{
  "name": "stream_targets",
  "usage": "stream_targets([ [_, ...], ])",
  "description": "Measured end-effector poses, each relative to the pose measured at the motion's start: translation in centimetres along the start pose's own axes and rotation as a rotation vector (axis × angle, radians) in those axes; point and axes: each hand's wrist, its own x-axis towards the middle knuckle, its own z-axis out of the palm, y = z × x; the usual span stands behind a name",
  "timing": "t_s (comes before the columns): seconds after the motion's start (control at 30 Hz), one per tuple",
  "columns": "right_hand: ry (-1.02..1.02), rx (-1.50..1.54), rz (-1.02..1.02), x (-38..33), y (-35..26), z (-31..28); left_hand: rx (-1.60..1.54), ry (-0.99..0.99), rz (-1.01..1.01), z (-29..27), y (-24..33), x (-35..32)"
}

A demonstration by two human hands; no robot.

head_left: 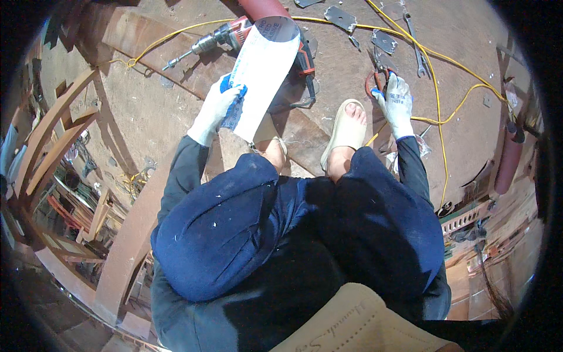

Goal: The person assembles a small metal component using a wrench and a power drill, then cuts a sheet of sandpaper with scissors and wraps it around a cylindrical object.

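Near the upper middle of the frame, the left hand (218,105) pinched the lower edge of one white sheet of sandpaper (264,73), fingers pressed together on it. The sheet looked light and floppy, best held by its edge. At upper right, the right hand (397,102) closed around one pair of red-handled scissors (378,76). One drill (234,35) lay behind the sheet, and one yellow cord (437,94) crossed the floor.

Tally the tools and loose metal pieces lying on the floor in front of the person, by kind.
Power drill: 1
Red-handled scissors, under the right hand: 1
Wrench: 1
Flat metal plates: 3 clearly visible
Total: 6
The left hand holds a white sheet, not counted.
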Motion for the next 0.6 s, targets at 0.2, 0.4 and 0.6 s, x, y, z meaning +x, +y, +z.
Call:
stream_targets([
  [0.2, -0.442, 0.401, 0.251, 3.4, 2.2, -1.2, 0.078, -0.055, 0.030, 0.0, 2.0, -0.5],
  [0.4, -0.412, 1.079, 0.119, 2.9, -3.0, -5.3, 0.048, -0.028, 0.072, -0.2, 1.4, -1.1],
  [0.6, -0.609, 0.716, -0.205, 1.8, -7.6, -5.3, 0.038, -0.052, 0.043, 0.1, 2.0, -1.2],
])
